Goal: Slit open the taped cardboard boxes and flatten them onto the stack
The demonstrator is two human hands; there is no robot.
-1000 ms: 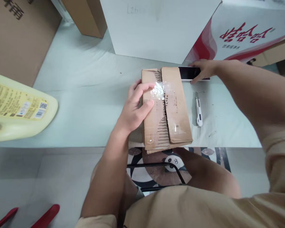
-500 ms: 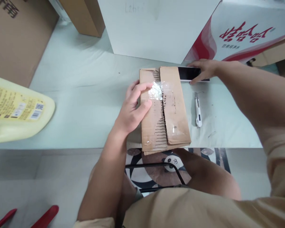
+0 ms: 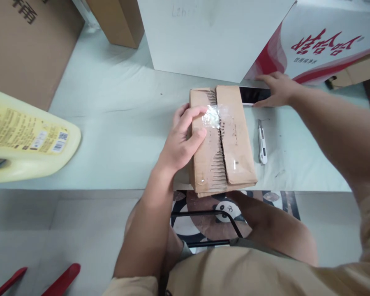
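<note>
A worn cardboard box (image 3: pixel 239 144) lies at the table's front edge, its flaps together and a patch of clear tape across the seam. My left hand (image 3: pixel 185 137) grips its left side, thumb and fingertips on top near the tape. To the right my right hand (image 3: pixel 279 88) is at the end of a black-screened phone (image 3: pixel 249 95) with a white edge. Its thumb lies along the phone's near edge, while the fingers spread past the far edge. The phone's left end meets the box in view. A white utility knife (image 3: pixel 262 144) lies right of the box.
Behind the box stands a large white box (image 3: pixel 197 37), with a red-and-white carton (image 3: pixel 323 49) beside it. A yellow bottle (image 3: pixel 61 131) and a brown carton (image 3: pixel 33 53) occupy the left. The table edge (image 3: pixel 111 190) runs close to my legs.
The whole view has shifted, so everything appears farther right. My right fingers have spread apart and moved slightly off the phone's far edge. My left hand keeps its place on the box.
</note>
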